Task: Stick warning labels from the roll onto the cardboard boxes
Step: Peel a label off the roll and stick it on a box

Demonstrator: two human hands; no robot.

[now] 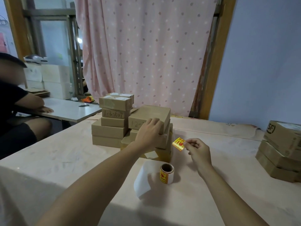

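The right hand (pixel 197 150) pinched a peeled yellow-and-red warning label (pixel 178 143) between thumb and fingertips. The left hand (pixel 149 130) rested on the top cardboard box (pixel 151 115), fingers laid over its near upper edge. The label hung just right of the stack and below that box's lid, leaving the right hand nearer to press it on. The label roll (pixel 167 173) stood on end mid-surface (pixel 65 160), its white backing strip (pixel 143 178) trailing left. Handwriting read "1-2-" on that box and apparently "1-3-1007" on a neighbouring box (pixel 114 113). "SF" marked the courier boxes (pixel 283 137) at the right edge.
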